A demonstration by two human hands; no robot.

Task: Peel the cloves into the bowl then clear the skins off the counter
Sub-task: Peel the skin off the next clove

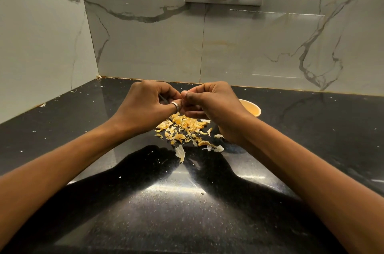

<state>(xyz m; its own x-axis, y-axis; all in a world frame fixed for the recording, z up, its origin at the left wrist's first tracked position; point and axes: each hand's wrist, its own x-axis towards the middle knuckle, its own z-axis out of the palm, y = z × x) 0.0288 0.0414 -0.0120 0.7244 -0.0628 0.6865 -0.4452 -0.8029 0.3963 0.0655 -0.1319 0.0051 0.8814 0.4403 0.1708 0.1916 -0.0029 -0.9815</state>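
Over the black counter (pixel 311 129), left hand (pixel 145 104) and right hand (pixel 214 104) pinch something hidden, likely a clove; skins (pixel 182 127) lie piled beside the bowl (pixel 252 109), uncleared.

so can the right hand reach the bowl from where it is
Probably yes: the bowl sits just beyond the right hand with nothing between, though it and the left hand are pinching a hidden clove.
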